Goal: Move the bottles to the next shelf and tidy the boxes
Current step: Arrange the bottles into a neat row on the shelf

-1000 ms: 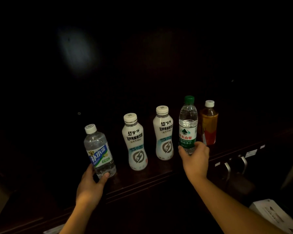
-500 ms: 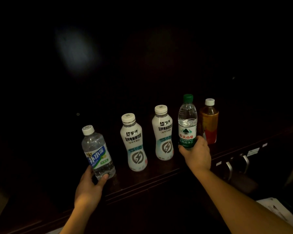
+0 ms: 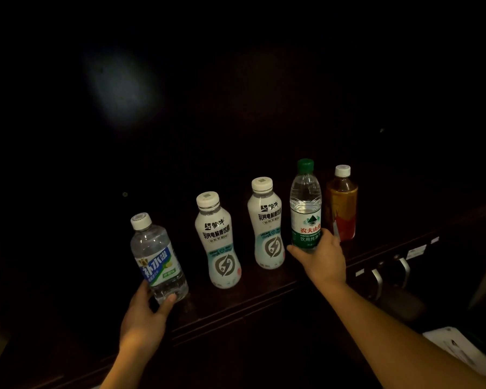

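Five bottles are ranged along a dark wooden shelf (image 3: 236,307). At the left end, a clear bottle with a blue label (image 3: 157,259) and a white cap is tilted leftward, its base gripped by the left hand (image 3: 143,318), thumb and fingers closed around it; clear liquid is seen inside. Two white electrolyte drink bottles (image 3: 219,240) (image 3: 267,223) are stood upright between the hands, their contents concealed by opaque wrappers. A green-capped water bottle (image 3: 305,204), filled with clear water, is clasped low on its label by the right hand (image 3: 321,261). Just beside it, an amber tea bottle (image 3: 343,203) with a white cap is stood, partly hidden behind the water bottle. The cabinet interior above is lost in darkness. Metal handles (image 3: 378,280) are faintly made out at the right, and a white box (image 3: 466,350) is cut off at the lower right corner.
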The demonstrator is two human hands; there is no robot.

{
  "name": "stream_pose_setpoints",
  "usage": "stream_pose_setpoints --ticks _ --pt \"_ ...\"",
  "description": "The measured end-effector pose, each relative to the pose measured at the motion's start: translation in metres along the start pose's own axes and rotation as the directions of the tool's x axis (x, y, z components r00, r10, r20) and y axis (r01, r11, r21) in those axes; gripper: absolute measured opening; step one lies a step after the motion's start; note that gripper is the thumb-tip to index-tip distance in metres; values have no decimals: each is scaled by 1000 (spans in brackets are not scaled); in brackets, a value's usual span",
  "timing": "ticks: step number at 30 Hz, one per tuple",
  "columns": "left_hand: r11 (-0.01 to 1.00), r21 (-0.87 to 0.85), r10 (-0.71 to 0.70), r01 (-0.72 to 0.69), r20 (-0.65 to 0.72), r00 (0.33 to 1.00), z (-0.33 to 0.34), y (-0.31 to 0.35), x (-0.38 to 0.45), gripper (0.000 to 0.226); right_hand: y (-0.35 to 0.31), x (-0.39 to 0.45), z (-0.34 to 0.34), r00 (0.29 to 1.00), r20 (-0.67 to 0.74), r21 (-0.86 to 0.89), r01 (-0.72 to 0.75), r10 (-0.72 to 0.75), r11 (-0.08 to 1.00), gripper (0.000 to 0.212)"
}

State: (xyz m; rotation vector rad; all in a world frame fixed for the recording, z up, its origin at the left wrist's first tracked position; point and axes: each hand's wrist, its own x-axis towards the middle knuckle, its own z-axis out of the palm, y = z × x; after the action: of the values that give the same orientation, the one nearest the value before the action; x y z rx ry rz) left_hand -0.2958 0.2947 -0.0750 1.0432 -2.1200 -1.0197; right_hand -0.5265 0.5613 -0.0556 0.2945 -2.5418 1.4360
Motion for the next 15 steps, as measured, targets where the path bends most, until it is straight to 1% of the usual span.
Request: stream_pose_setpoints --ticks 5,9,11,13,15 --pt "1000 6 -6 6 -4 1000 0 1 -2 63 1 4 2 1000 24 -33 14 -13 999 69" --pt "1000 8 -2 2 -2 1000 0 3 -3 62 3 5 1 999 43 -19 27 -27 999 65" --pt "1000 12 2 -2 -2 1000 -1 3 -4 63 5 7 0 997 69 28 23 -25 999 68" --pt "1000 10 4 -4 -5 1000 -2 4 -4 63 9 5 -4 995 95 92 26 -35 995 75" --pt "1000 15 11 -11 -8 1000 -3 4 -4 62 15 3 -10 997 80 150 6 -18 989 82"
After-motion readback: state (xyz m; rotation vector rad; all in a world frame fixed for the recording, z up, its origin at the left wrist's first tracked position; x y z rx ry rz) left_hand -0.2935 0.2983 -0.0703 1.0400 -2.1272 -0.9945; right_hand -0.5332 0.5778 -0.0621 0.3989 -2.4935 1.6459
